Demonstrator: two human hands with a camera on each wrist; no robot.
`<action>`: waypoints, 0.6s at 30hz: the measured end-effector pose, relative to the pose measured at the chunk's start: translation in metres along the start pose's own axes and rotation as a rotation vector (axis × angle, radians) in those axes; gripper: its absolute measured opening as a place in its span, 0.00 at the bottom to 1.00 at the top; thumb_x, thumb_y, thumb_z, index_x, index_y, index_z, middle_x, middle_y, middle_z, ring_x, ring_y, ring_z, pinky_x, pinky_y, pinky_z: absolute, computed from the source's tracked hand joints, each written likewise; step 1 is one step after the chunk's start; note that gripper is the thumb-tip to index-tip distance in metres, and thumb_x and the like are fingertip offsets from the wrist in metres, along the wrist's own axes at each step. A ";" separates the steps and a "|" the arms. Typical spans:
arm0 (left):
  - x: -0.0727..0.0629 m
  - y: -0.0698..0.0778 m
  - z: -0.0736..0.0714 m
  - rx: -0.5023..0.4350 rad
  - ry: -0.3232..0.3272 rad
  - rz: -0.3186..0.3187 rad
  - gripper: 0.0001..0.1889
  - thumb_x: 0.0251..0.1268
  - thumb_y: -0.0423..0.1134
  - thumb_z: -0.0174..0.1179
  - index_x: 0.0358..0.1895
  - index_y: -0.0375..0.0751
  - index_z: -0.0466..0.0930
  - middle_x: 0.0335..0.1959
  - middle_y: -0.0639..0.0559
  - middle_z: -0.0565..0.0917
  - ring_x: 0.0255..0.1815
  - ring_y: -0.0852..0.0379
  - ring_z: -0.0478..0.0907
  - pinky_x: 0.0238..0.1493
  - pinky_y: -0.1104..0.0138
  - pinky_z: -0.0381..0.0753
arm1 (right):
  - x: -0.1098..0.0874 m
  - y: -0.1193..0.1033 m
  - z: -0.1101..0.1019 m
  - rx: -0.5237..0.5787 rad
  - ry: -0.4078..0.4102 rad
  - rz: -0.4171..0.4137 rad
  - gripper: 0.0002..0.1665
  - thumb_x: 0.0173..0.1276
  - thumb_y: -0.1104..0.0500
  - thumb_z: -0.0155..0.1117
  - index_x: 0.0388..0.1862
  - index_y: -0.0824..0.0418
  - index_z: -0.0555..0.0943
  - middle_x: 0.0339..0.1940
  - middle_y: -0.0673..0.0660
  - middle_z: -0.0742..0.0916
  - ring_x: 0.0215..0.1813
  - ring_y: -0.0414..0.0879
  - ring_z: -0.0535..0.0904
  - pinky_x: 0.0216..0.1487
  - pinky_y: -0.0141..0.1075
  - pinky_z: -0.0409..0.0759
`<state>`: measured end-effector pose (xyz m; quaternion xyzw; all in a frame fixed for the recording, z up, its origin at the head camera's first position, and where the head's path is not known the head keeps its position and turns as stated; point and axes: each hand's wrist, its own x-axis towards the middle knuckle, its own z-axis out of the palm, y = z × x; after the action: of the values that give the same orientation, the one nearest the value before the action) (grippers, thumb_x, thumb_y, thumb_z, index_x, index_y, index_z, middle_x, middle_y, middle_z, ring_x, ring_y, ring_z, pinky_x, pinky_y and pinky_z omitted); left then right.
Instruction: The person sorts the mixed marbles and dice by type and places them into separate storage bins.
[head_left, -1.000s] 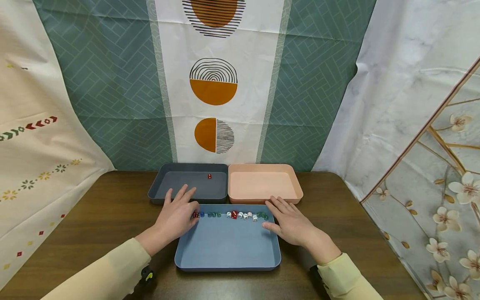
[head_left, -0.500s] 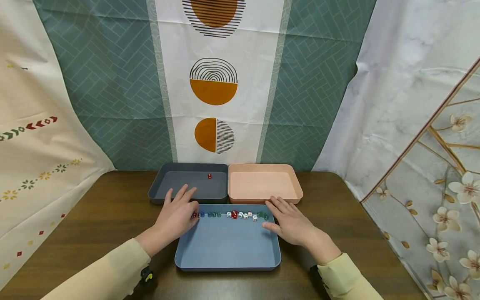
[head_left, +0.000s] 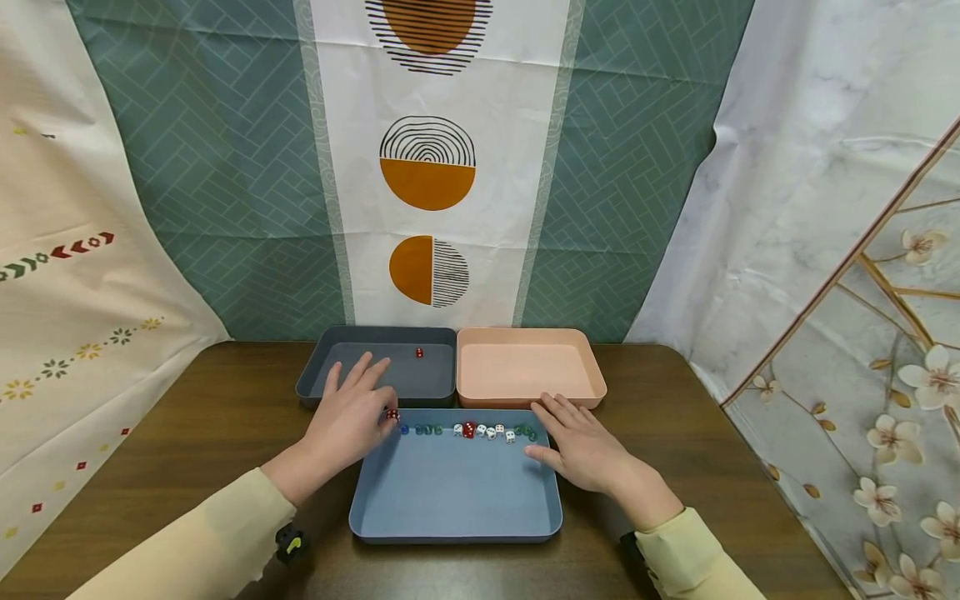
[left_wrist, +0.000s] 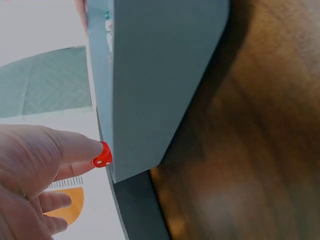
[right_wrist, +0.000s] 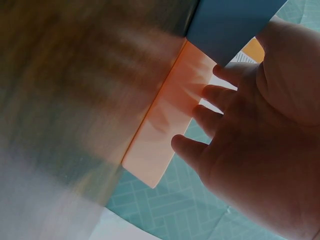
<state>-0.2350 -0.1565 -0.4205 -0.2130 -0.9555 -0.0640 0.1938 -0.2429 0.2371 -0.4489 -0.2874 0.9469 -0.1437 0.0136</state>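
Observation:
Between thumb and forefinger my left hand (head_left: 347,421) pinches a red die (left_wrist: 102,156) with white pips, held at the back left corner of the blue tray (head_left: 456,492). Its other fingers spread over the front of the dark grey tray (head_left: 317,385). Along the blue tray's far side lie a blue die (head_left: 405,429), several green dice (head_left: 429,429), several white dice (head_left: 491,432) and another red die (head_left: 468,429). My right hand (head_left: 588,450) rests at that tray's back right corner, fingers straight and holding nothing. In the right wrist view its fingertips are near the pink tray (right_wrist: 165,107).
One red die (head_left: 419,352) lies inside the dark grey tray. The pink tray stands right beside the grey one, both behind the blue tray on a brown wooden table (head_left: 225,433). Patterned cloths (head_left: 247,167) hang behind the table and at both sides.
My left hand has lifted the pinched red die from the blue tray's back left corner, moving slightly up and away toward the grey tray. The right hand has stayed still.

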 end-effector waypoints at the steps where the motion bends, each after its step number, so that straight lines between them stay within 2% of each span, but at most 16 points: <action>1: 0.001 -0.001 -0.001 -0.006 0.001 -0.002 0.11 0.61 0.39 0.84 0.32 0.52 0.87 0.78 0.31 0.76 0.83 0.26 0.63 0.77 0.23 0.56 | 0.000 -0.001 -0.001 -0.004 -0.008 0.009 0.52 0.85 0.29 0.53 0.90 0.63 0.62 0.91 0.67 0.61 0.91 0.67 0.52 0.85 0.68 0.52; 5: 0.006 -0.004 -0.006 -0.030 0.003 -0.013 0.11 0.61 0.38 0.84 0.32 0.51 0.87 0.78 0.30 0.74 0.84 0.25 0.62 0.78 0.23 0.53 | 0.003 0.007 0.007 -0.049 -0.003 0.009 0.51 0.85 0.29 0.53 0.91 0.61 0.61 0.92 0.64 0.60 0.91 0.64 0.51 0.86 0.65 0.52; 11: 0.014 -0.009 -0.011 -0.026 0.015 -0.023 0.10 0.62 0.36 0.83 0.32 0.50 0.89 0.78 0.29 0.74 0.84 0.25 0.61 0.78 0.23 0.52 | 0.004 0.012 0.011 -0.041 0.003 0.012 0.50 0.85 0.31 0.57 0.91 0.60 0.61 0.92 0.63 0.60 0.91 0.63 0.51 0.86 0.65 0.53; 18: 0.026 -0.015 -0.014 -0.013 0.025 -0.046 0.08 0.63 0.36 0.82 0.34 0.48 0.89 0.78 0.29 0.74 0.84 0.25 0.61 0.79 0.24 0.51 | 0.003 0.011 0.010 -0.040 0.006 0.013 0.51 0.85 0.30 0.56 0.91 0.61 0.61 0.92 0.64 0.60 0.91 0.64 0.51 0.86 0.66 0.52</action>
<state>-0.2580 -0.1632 -0.3978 -0.1917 -0.9572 -0.0773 0.2027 -0.2503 0.2413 -0.4612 -0.2808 0.9515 -0.1253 0.0058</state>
